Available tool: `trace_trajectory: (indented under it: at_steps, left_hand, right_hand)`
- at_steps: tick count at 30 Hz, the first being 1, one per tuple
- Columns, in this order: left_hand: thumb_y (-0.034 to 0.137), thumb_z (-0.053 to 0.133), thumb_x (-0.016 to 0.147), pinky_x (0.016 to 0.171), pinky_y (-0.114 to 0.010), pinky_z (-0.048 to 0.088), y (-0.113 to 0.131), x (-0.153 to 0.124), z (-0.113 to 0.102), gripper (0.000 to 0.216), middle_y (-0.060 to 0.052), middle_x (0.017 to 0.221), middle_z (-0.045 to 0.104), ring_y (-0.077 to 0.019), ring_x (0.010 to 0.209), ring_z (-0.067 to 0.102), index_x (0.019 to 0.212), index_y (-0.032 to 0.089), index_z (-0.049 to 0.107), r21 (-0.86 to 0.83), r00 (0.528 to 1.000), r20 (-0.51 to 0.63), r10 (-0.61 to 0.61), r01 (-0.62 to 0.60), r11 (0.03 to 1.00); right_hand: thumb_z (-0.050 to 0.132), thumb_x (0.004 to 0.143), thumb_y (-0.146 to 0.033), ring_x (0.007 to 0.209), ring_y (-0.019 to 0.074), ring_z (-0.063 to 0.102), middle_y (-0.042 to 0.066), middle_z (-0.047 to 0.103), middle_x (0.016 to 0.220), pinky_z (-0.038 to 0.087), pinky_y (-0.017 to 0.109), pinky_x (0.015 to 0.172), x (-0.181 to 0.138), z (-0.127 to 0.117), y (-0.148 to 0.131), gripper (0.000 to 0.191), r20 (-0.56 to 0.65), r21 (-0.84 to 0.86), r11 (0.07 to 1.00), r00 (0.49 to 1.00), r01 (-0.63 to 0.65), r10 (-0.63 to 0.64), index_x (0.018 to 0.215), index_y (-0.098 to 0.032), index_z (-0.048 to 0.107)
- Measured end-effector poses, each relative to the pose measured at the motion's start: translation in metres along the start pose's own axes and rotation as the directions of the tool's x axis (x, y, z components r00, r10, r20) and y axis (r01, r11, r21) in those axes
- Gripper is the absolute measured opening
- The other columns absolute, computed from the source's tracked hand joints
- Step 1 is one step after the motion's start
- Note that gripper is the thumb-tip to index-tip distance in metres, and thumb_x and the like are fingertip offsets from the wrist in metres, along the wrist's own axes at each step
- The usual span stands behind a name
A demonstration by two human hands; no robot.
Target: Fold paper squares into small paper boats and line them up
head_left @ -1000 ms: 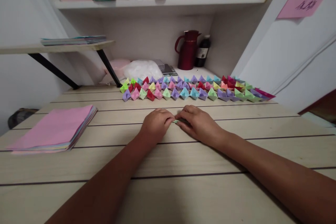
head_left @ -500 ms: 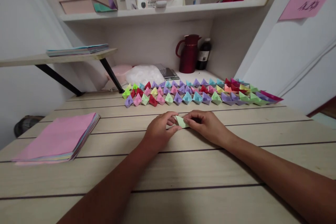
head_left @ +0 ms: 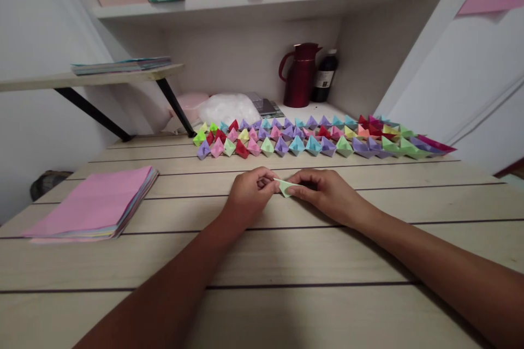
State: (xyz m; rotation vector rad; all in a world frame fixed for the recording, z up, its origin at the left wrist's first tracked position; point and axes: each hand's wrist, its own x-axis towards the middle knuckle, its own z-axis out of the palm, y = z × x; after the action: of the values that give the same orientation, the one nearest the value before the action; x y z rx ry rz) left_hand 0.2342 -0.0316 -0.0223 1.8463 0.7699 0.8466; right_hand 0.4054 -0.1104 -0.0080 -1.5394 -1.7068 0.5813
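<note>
Between my two hands is a small folded piece of light green paper (head_left: 285, 187), held just above or on the table; I cannot tell which. My left hand (head_left: 252, 191) pinches its left corner between thumb and fingers. On the other side, my right hand (head_left: 323, 192) grips it with the thumb in front and the fingers behind, hiding its right part. Past my hands stand rows of small folded paper boats (head_left: 281, 146) in purple, pink, green, blue, red and yellow.
A stack of coloured paper sheets (head_left: 96, 202), pink on top, lies at the left of the slatted table (head_left: 262, 262). More sheets (head_left: 123, 65) rest on a raised shelf. At the back stand a dark red jug (head_left: 301, 77) and a dark bottle (head_left: 326, 77).
My left thumb and fingers have closed on the paper's left corner, and the paper is turned so less of its face shows. The view has tipped slightly downward.
</note>
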Motion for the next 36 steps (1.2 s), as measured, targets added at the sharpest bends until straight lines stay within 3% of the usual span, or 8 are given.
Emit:
trace_trajectory:
  at_steps: [3,5,9,14,23,27,31,36]
  left_hand:
    - [0.020,0.061,0.077,0.065,-0.024,0.047,0.002,-0.003,0.003,0.004,-0.001,0.070,0.066,-0.0144,0.069,0.062,0.080,0.018,0.063,-0.012,1.000,-0.001,0.016,-0.016,1.000]
    - [0.023,0.059,0.080,0.068,-0.025,0.048,0.005,-0.006,0.006,0.009,-0.002,0.076,0.066,-0.0144,0.071,0.062,0.087,0.019,0.062,-0.031,0.998,-0.048,0.039,-0.041,0.999]
    - [0.029,0.054,0.085,0.073,-0.028,0.049,0.011,-0.013,0.012,0.023,-0.004,0.091,0.064,-0.0157,0.078,0.062,0.106,0.020,0.057,-0.040,0.992,-0.116,0.041,-0.046,0.998]
    - [0.027,0.051,0.087,0.075,-0.028,0.048,0.015,-0.015,0.013,0.018,-0.004,0.089,0.064,-0.0164,0.080,0.062,0.102,0.019,0.059,-0.042,0.997,-0.068,0.029,-0.032,0.999]
    - [0.027,0.061,0.080,0.063,-0.023,0.043,0.016,-0.018,0.015,0.020,0.001,0.078,0.063,-0.0133,0.069,0.057,0.099,0.020,0.062,0.038,0.994,0.057,0.096,-0.099,0.994]
    - [0.035,0.059,0.082,0.061,-0.023,0.043,0.017,-0.019,0.016,0.019,0.001,0.068,0.060,-0.0135,0.064,0.056,0.088,0.018,0.063,-0.016,0.998,0.045,0.032,-0.031,0.999]
    - [0.033,0.053,0.085,0.057,-0.023,0.044,0.020,-0.020,0.017,0.021,0.000,0.064,0.061,-0.0127,0.058,0.058,0.074,0.017,0.059,-0.088,0.998,0.035,-0.057,0.060,0.994]
    - [0.032,0.051,0.084,0.052,-0.022,0.043,0.021,-0.019,0.014,0.021,0.001,0.059,0.061,-0.0112,0.051,0.055,0.073,0.016,0.060,-0.155,0.994,0.024,-0.109,0.111,0.982]
  right_hand:
    - [0.064,0.079,-0.036,0.073,0.0173,0.059,0.000,0.070,0.076,0.041,0.027,0.067,0.000,0.000,0.001,0.018,0.003,0.029,0.999,0.999,-0.044,0.044,0.080,-0.020,0.071]
    - [0.065,0.078,-0.038,0.067,0.0153,0.057,-0.001,0.066,0.069,0.040,0.027,0.066,0.000,0.001,0.001,0.019,0.019,0.203,0.971,0.992,-0.129,0.127,0.079,-0.019,0.069]
    - [0.071,0.075,-0.038,0.072,0.0149,0.059,-0.001,0.065,0.070,0.041,0.027,0.072,-0.001,0.004,-0.003,0.021,0.058,0.641,0.730,0.963,-0.238,0.263,0.079,-0.019,0.062]
    - [0.076,0.072,-0.035,0.075,0.0155,0.059,0.000,0.066,0.076,0.043,0.030,0.076,-0.004,0.006,-0.009,0.020,0.054,0.774,0.600,0.965,-0.202,0.255,0.080,-0.020,0.066]
    - [0.080,0.065,-0.030,0.097,0.0197,0.055,0.002,0.063,0.104,0.040,0.032,0.089,-0.005,0.013,-0.011,0.014,-0.084,0.738,0.669,0.972,-0.088,0.220,0.068,-0.020,0.070]
    - [0.076,0.070,-0.032,0.087,0.0180,0.057,0.002,0.064,0.090,0.042,0.032,0.083,-0.006,0.016,-0.014,0.014,-0.105,0.700,0.711,0.978,-0.057,0.182,0.072,-0.020,0.069]
    - [0.068,0.078,-0.037,0.066,0.0170,0.057,0.002,0.063,0.067,0.044,0.034,0.071,-0.007,0.017,-0.018,0.020,-0.012,0.748,0.659,0.991,-0.082,0.136,0.077,-0.017,0.067]
    - [0.069,0.076,-0.040,0.067,0.0174,0.057,0.002,0.064,0.066,0.044,0.033,0.070,-0.002,0.017,-0.013,0.025,-0.024,0.694,0.716,0.990,-0.083,0.139,0.073,-0.016,0.064]
